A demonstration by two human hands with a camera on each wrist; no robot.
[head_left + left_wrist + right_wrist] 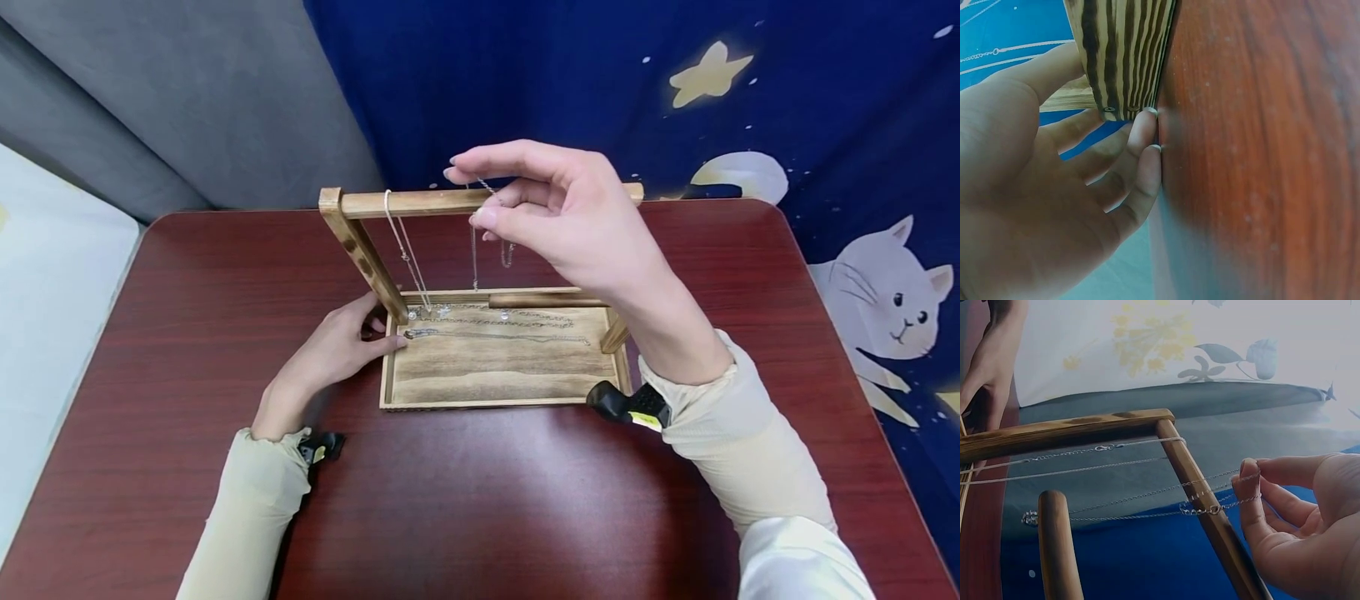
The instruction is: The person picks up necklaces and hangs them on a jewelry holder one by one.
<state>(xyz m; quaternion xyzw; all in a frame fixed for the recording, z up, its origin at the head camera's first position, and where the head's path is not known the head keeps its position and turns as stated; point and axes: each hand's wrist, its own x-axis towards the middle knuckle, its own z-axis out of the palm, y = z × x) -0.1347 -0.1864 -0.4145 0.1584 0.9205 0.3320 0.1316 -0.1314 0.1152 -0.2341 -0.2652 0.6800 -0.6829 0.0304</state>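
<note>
A wooden jewelry stand [495, 392] has a shallow tray base and a raised bar [442, 202] between two uprights. My left hand [337, 346] grips its left end, the thumb at the tray's rim and the fingers around the striped wood, as the left wrist view shows. Above the bar, my right hand [577, 212] pinches a silver chain necklace [1194, 511] between thumb and fingers. The chain dangles beside the bar, its beaded pendant [1030, 518] at the low end. Toward the bar's left end, another silver necklace [406, 257] hangs looped over it.
More silver chains [517, 337] lie stretched along the tray floor, with small shiny pendants [504, 316] near the back. A lower wooden rod [532, 301] runs by the tray's rear edge. The stand is on a dark red table [465, 492], with grey and blue curtains [487, 75] behind.
</note>
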